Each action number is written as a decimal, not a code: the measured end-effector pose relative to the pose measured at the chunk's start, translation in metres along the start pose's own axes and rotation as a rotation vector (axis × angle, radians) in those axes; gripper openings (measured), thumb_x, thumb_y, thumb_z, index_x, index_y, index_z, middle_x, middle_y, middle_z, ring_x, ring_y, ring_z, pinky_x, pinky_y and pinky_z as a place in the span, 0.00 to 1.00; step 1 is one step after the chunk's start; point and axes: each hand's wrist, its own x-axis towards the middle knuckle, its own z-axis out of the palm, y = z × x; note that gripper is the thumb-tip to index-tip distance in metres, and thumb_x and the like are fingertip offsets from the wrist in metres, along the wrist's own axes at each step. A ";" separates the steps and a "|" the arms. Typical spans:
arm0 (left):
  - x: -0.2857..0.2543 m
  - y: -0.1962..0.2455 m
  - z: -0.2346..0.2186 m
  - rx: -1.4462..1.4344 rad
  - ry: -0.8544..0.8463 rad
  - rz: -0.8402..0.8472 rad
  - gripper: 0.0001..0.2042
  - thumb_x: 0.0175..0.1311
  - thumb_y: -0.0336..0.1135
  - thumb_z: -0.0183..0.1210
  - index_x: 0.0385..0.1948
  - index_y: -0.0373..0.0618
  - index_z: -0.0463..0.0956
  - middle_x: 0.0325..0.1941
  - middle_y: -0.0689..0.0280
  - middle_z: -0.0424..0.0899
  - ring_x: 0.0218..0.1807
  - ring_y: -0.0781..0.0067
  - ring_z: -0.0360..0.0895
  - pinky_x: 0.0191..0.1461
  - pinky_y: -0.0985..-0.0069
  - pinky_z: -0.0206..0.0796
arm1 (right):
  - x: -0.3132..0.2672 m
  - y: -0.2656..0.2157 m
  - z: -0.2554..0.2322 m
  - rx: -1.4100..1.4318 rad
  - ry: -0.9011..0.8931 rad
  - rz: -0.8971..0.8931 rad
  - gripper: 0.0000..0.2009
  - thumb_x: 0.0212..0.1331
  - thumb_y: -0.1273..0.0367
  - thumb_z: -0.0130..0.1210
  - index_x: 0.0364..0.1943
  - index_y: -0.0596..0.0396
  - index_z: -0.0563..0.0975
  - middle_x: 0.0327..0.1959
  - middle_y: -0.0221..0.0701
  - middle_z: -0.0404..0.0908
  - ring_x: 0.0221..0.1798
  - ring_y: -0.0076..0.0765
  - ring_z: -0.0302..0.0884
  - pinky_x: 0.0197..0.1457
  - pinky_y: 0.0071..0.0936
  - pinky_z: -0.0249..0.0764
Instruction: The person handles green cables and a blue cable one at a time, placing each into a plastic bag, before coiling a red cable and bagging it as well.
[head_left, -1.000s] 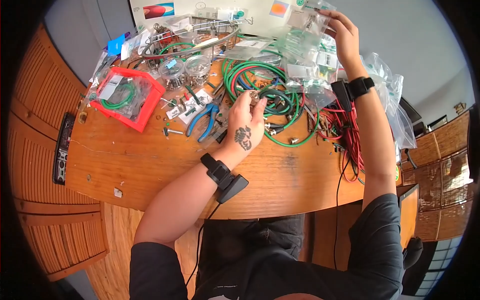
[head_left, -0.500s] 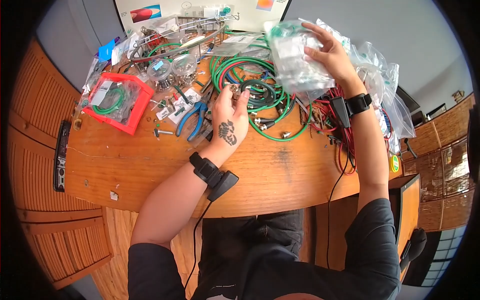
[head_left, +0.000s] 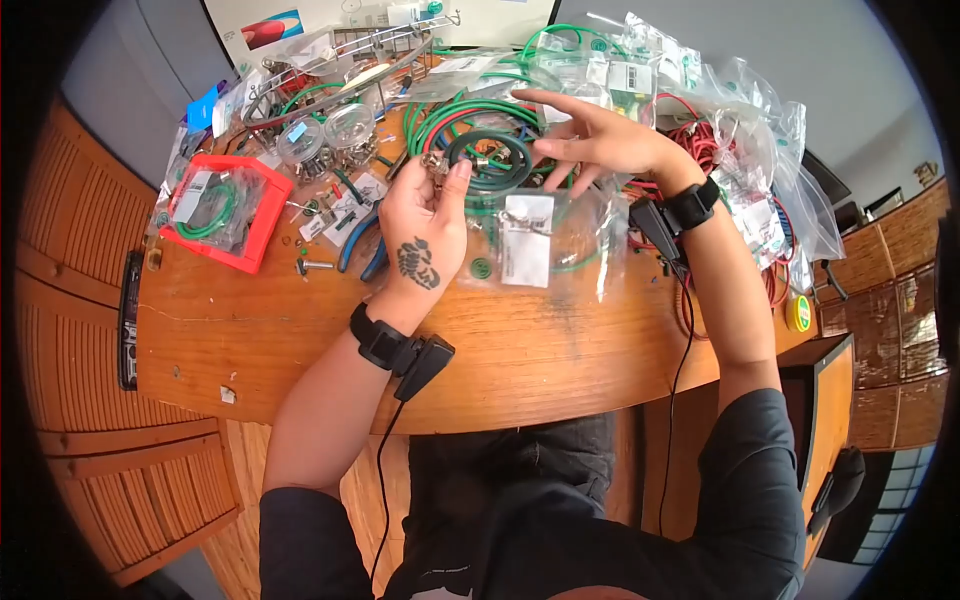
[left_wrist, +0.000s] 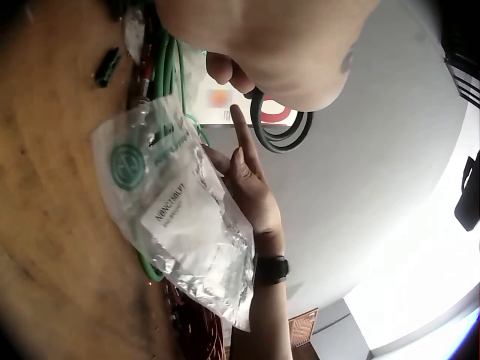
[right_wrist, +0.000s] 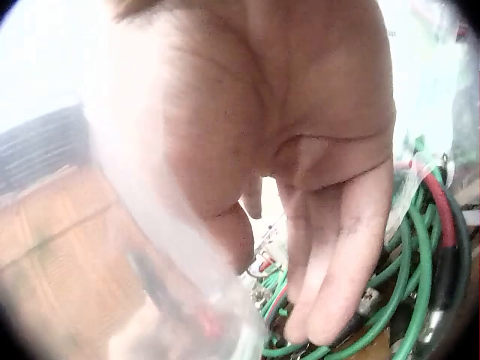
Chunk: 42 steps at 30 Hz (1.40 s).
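Coil [head_left: 525, 168] sits pinched at one side between the left hand's [head_left: 425, 235] thumb and curled fingers, over the green cables [head_left: 412, 122]; its free loops could spring open or snag there, being held only at that edge. Right of it, the clear bag [head_left: 527, 240] could slide away, as no firm grip shows, though the contact seems hard to judge. The right hand [head_left: 615, 145] reaches inward, fingers spread.

- Left wrist view: the left hand [left_wrist: 270, 45] runs off at twelve o'clock, most of its fingers hidden.
- Right wrist view: the right hand [right_wrist: 277, 112] is cut off at twelve; plastic film [right_wrist: 165, 202] blurs towards seven.
- Head view: the print on the label [head_left: 527, 240] is too small to read.
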 end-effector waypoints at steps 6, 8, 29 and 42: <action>0.002 -0.016 -0.004 0.223 -0.070 -0.073 0.11 0.68 0.34 0.60 0.28 0.40 0.71 0.20 0.73 0.72 0.20 0.87 0.66 0.23 0.85 0.58 | -0.042 0.051 -0.002 -0.126 0.068 -0.155 0.45 0.54 0.69 0.69 0.74 0.41 0.53 0.46 0.36 0.80 0.44 0.26 0.79 0.48 0.25 0.77; 0.002 -0.013 0.000 0.197 -0.079 -0.082 0.13 0.68 0.34 0.60 0.25 0.41 0.68 0.18 0.72 0.71 0.19 0.87 0.65 0.22 0.84 0.56 | -0.058 0.047 0.009 -0.321 0.020 -0.101 0.45 0.49 0.71 0.72 0.73 0.43 0.58 0.40 0.32 0.82 0.43 0.25 0.79 0.48 0.25 0.75; -0.005 -0.008 0.002 0.320 -0.232 -0.019 0.14 0.64 0.25 0.61 0.51 0.34 0.75 0.43 0.63 0.84 0.42 0.82 0.78 0.39 0.85 0.69 | -0.035 0.084 0.043 0.121 0.373 -0.417 0.14 0.65 0.76 0.54 0.54 0.53 0.78 0.44 0.20 0.78 0.30 0.10 0.65 0.27 0.14 0.62; -0.002 0.001 -0.001 0.200 -0.361 -0.185 0.13 0.62 0.24 0.63 0.48 0.35 0.78 0.35 0.68 0.83 0.30 0.85 0.75 0.32 0.85 0.66 | -0.032 0.086 0.055 0.131 0.442 -0.426 0.20 0.60 0.77 0.57 0.58 0.56 0.77 0.50 0.29 0.76 0.53 0.23 0.71 0.59 0.20 0.66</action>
